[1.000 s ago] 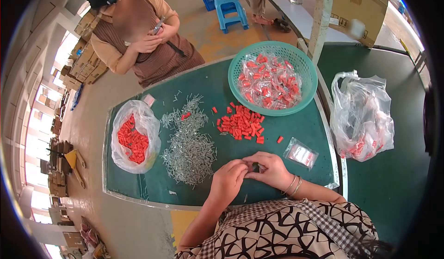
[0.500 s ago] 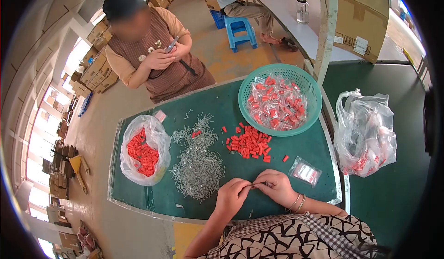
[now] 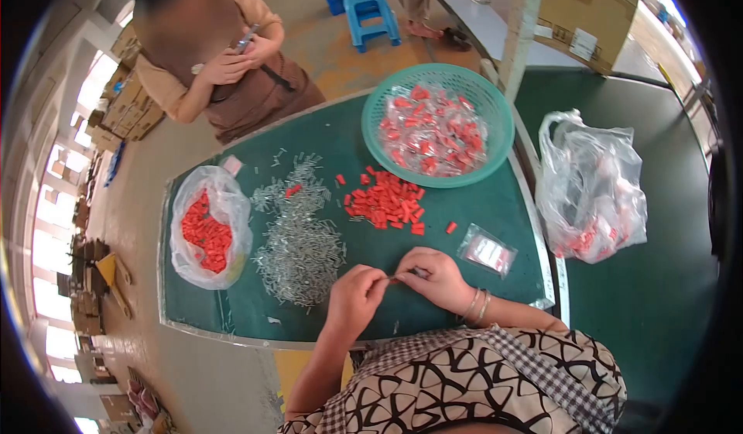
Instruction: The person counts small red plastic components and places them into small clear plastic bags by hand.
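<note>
My left hand [image 3: 356,298] and my right hand [image 3: 437,281] meet fingertip to fingertip above the near edge of the green table. Both are closed in a pinch. Small grey metal pieces [image 3: 419,272] show between the thumb and fingers of the right hand. Something thin and tiny spans the two sets of fingertips, too small to name. Left of the hands lies a heap of small metal screws or nails [image 3: 300,257]. Beyond them is a pile of short red plastic pieces [image 3: 387,199]. Clear plastic bags [image 3: 487,250] lie stacked near my right hand.
A green basket [image 3: 505,144] holds clear packets with red pieces. More red pieces fill a white plastic bag [image 3: 238,240] at left. Another plastic bag [image 3: 592,178] lies on the right table. Across the table stands a person [image 3: 255,85] with a phone. A post [image 3: 520,31] rises behind.
The camera view has shifted, so the table and everything on it sit further left and higher. My fingertips have parted slightly, and grey pieces now show in the right hand.
</note>
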`<move>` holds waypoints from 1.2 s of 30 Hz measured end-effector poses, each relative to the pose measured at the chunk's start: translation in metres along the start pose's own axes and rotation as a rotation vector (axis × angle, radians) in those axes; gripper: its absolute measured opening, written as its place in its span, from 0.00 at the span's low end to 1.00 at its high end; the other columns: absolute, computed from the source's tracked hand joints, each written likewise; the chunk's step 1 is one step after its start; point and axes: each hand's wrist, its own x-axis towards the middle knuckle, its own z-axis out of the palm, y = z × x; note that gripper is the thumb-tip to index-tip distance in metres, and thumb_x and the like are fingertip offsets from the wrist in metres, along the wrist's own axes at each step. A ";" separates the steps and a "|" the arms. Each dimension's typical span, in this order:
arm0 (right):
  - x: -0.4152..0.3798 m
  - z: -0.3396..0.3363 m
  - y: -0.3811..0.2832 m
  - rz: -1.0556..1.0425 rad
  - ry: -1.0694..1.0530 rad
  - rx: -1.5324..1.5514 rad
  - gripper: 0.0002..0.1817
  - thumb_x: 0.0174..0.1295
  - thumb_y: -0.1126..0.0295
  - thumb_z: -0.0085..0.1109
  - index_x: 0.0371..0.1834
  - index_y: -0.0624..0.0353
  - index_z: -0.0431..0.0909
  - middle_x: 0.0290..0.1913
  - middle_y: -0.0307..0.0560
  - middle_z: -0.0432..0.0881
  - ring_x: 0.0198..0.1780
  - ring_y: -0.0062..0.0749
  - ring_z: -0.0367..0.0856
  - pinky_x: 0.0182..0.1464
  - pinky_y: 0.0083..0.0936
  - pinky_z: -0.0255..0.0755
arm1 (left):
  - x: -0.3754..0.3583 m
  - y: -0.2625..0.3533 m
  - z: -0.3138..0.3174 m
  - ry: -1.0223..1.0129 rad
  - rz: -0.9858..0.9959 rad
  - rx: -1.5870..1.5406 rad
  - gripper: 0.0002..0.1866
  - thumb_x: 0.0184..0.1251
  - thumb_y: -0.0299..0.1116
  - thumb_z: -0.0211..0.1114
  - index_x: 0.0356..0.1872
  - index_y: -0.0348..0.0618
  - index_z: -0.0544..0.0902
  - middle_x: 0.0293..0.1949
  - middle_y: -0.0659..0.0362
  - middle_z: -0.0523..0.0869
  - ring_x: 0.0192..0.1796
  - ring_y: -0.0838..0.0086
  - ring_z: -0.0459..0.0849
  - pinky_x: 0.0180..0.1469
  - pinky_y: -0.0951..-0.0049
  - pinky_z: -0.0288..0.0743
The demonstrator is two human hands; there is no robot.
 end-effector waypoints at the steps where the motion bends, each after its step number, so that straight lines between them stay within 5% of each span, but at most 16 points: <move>1: -0.003 0.002 0.003 0.007 0.001 0.025 0.02 0.58 0.75 0.66 0.34 0.58 0.84 0.33 0.39 0.79 0.24 0.22 0.67 0.27 0.21 0.64 | -0.001 0.000 0.000 -0.006 -0.017 -0.009 0.05 0.57 0.21 0.68 0.34 0.37 0.82 0.31 0.54 0.83 0.31 0.64 0.82 0.34 0.69 0.75; 7: 0.001 -0.001 -0.004 0.060 -0.067 0.142 0.02 0.61 0.78 0.64 0.36 0.61 0.83 0.37 0.43 0.80 0.33 0.22 0.78 0.34 0.21 0.72 | 0.002 0.000 -0.001 -0.021 0.018 -0.027 0.04 0.59 0.22 0.69 0.35 0.38 0.83 0.32 0.55 0.84 0.30 0.63 0.83 0.31 0.69 0.75; 25: -0.002 -0.004 0.004 0.128 -0.022 0.278 0.02 0.65 0.79 0.61 0.34 0.65 0.80 0.38 0.43 0.77 0.37 0.23 0.83 0.38 0.19 0.77 | 0.014 0.007 0.007 -0.039 -0.042 -0.154 0.03 0.58 0.19 0.67 0.32 0.36 0.82 0.28 0.57 0.82 0.30 0.72 0.81 0.34 0.75 0.74; 32: -0.003 -0.005 0.003 0.087 -0.012 0.169 0.05 0.68 0.73 0.60 0.37 0.64 0.80 0.35 0.39 0.78 0.30 0.17 0.79 0.31 0.15 0.72 | 0.019 0.005 0.005 -0.115 -0.099 -0.182 0.02 0.61 0.22 0.66 0.33 0.36 0.82 0.29 0.57 0.82 0.31 0.73 0.81 0.35 0.75 0.73; 36: 0.001 -0.004 0.021 0.251 0.203 0.502 0.11 0.75 0.66 0.50 0.43 0.60 0.79 0.31 0.33 0.78 0.25 0.14 0.73 0.27 0.12 0.68 | 0.071 0.011 0.002 -0.040 0.012 -0.146 0.03 0.63 0.25 0.65 0.33 0.36 0.82 0.29 0.58 0.83 0.31 0.76 0.81 0.35 0.76 0.73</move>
